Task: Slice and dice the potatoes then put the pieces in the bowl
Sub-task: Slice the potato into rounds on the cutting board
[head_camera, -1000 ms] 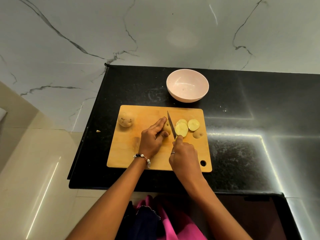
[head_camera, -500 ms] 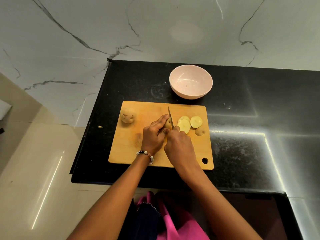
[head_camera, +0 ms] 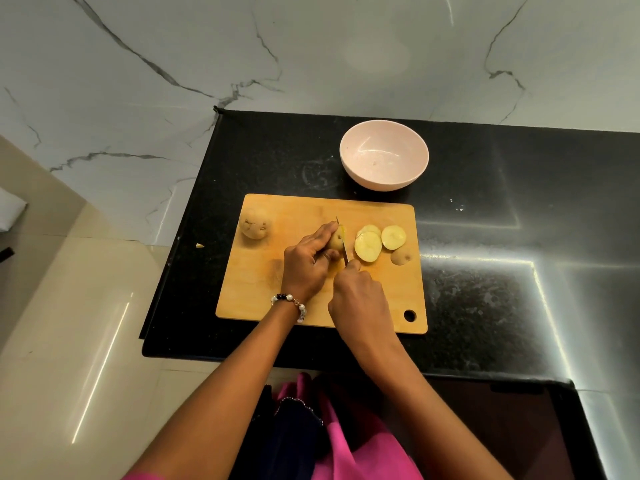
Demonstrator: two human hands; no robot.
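Slicing tip for this bit: keep the knife [head_camera: 342, 242] straight up and down and tuck the fingertips back, since the remaining potato piece [head_camera: 335, 241] at mid-frame on the cutting board [head_camera: 263, 282] is getting short. Left hand [head_camera: 306, 263] is curled over that piece, pinning it down. Right hand [head_camera: 360, 294] is wrapped tight round the knife handle, blade touching the potato's cut face. Slices [head_camera: 372, 242] lie just right of the blade; whole potato [head_camera: 255, 224] sits upper left on the board, pink bowl [head_camera: 383, 154] above, nothing in it.

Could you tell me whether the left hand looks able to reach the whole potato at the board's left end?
Probably yes: the whole potato lies uncovered, but the left hand must release the potato first.
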